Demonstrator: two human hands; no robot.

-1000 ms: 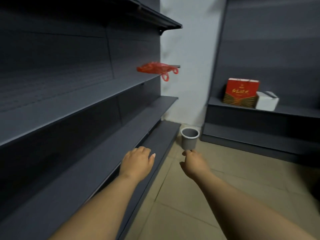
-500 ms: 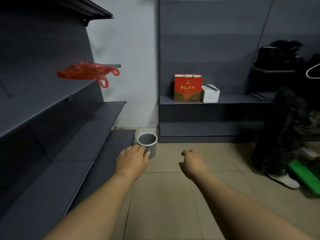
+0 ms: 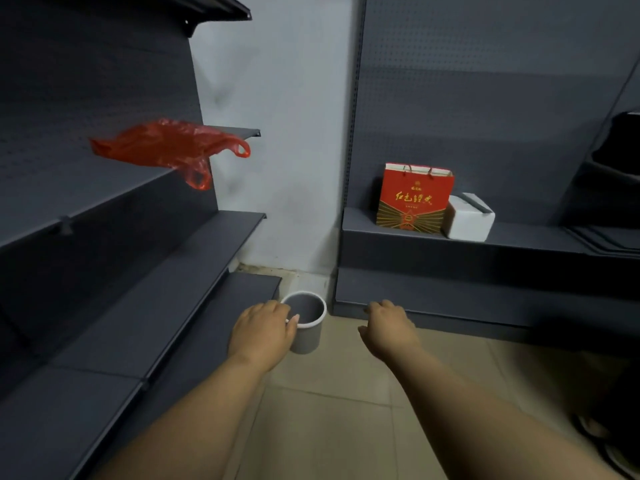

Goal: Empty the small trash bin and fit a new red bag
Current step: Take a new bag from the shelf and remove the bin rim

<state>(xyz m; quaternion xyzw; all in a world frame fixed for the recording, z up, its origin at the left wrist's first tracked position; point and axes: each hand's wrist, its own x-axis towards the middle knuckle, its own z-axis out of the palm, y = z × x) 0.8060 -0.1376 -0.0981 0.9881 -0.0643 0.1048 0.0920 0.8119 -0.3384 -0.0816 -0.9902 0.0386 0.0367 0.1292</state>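
A small grey trash bin (image 3: 309, 337) stands on the tiled floor in the corner, between the left shelving and the back shelf unit. What shows of its inside is bare grey. My left hand (image 3: 263, 330) is in front of its near-left side, fingertips at the rim, with no clear grip. About a hand's width to the right of the bin, my right hand (image 3: 388, 327) hovers with loosely curled fingers and holds nothing. A crumpled red plastic bag (image 3: 166, 147) lies on an upper left shelf, one handle hanging over the edge.
Dark grey shelves (image 3: 138, 306) run along the left, their lowest board next to the bin. A low shelf unit (image 3: 450, 282) at the back carries a red gift bag (image 3: 414, 199) and a white box (image 3: 469, 218). A dark shape with a shoe (image 3: 609, 441) sits at bottom right.
The view has turned from the left shelving toward the corner and come closer to the bin. My left hand has moved from the shelf edge to the bin's rim.
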